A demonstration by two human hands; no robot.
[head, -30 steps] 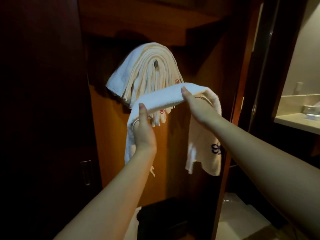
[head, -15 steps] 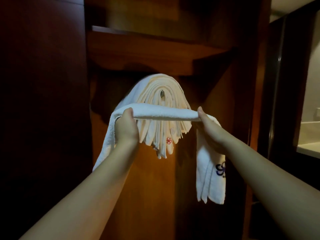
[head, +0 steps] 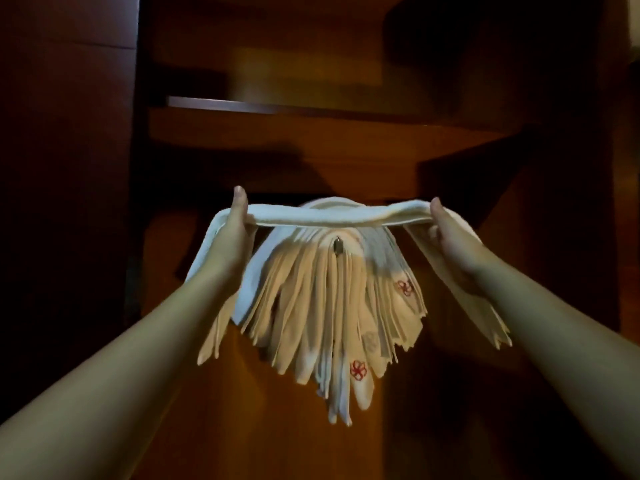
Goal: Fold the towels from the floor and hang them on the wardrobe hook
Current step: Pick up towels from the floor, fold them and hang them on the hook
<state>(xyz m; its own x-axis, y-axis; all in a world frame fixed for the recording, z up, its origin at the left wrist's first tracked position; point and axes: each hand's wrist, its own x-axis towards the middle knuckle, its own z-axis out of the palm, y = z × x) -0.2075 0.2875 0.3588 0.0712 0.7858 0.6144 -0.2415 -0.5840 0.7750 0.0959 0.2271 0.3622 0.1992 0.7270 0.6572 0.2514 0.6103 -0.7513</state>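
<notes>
I hold a folded white towel [head: 325, 216] stretched flat between both hands, level with the top of the hanging pile. My left hand [head: 233, 233] grips its left end, thumb up over the fold. My right hand [head: 446, 237] grips its right end. Both loose ends droop down beside my forearms. Just below the stretched towel, the small metal wardrobe hook [head: 337, 244] shows its tip. Several folded towels [head: 322, 306] hang over it in a thick fan, some with red flower marks.
A wooden shelf [head: 311, 110] crosses the wardrobe above the hook. The wooden back panel [head: 346, 157] lies behind the towels. A dark wardrobe door [head: 65, 202] stands at the left and a dark side wall at the right.
Both hands have raised the towel from below the hook to the top of the pile and drawn it out wider. The view has tilted up and closer to the hook.
</notes>
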